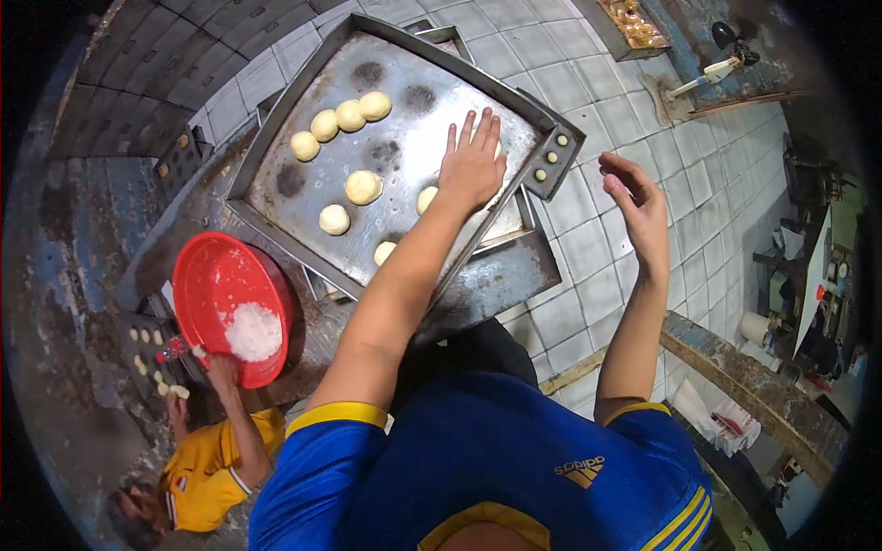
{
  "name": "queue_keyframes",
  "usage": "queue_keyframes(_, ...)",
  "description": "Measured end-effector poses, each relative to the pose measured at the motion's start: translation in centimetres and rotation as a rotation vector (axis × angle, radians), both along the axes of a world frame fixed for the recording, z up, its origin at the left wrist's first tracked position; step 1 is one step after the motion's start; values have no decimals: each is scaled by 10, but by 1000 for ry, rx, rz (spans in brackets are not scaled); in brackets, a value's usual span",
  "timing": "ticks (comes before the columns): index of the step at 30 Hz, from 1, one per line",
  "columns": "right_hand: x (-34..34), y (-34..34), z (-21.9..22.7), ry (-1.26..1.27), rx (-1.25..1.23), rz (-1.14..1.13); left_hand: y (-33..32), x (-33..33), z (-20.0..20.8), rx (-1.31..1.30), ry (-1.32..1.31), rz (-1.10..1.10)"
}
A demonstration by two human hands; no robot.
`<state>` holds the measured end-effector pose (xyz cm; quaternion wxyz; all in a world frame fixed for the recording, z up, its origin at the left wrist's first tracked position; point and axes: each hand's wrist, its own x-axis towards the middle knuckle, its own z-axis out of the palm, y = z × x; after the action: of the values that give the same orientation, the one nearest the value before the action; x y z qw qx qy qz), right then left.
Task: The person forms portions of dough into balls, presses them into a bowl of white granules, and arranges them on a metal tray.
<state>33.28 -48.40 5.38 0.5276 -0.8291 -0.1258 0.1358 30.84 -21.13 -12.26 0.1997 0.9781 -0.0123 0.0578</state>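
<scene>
My left hand [473, 163] lies palm down with its fingers stretched, over the right part of a large metal baking tray [303, 234]. A pale dough ball [497, 148] partly shows beside its fingers; the rest is hidden under the hand. Another dough ball [425, 199] sits by my left wrist, and a further dough ball [384, 253] peeks out from behind the forearm. Left of these are two dough balls [364, 187] and a touching row of several dough balls [349, 116]. My right hand [640, 211] hangs in the air right of the tray, fingers slightly bent and apart, holding nothing.
At lower left, a person in a yellow shirt [216, 468] has a hand at a red basin [186, 275] holding white powder [254, 332]. A small pan [558, 161] with dough pieces adjoins the tray's right corner. A wooden beam [744, 386] crosses the lower right.
</scene>
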Motion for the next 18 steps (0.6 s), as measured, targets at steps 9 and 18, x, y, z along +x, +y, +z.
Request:
queue_keyframes(9,-30,-35,26,36,216,-151,19,17,42,-454,131,-171)
queue_keyframes(18,-47,46,30,41,336,-20,26,7,49,-659,243,-30)
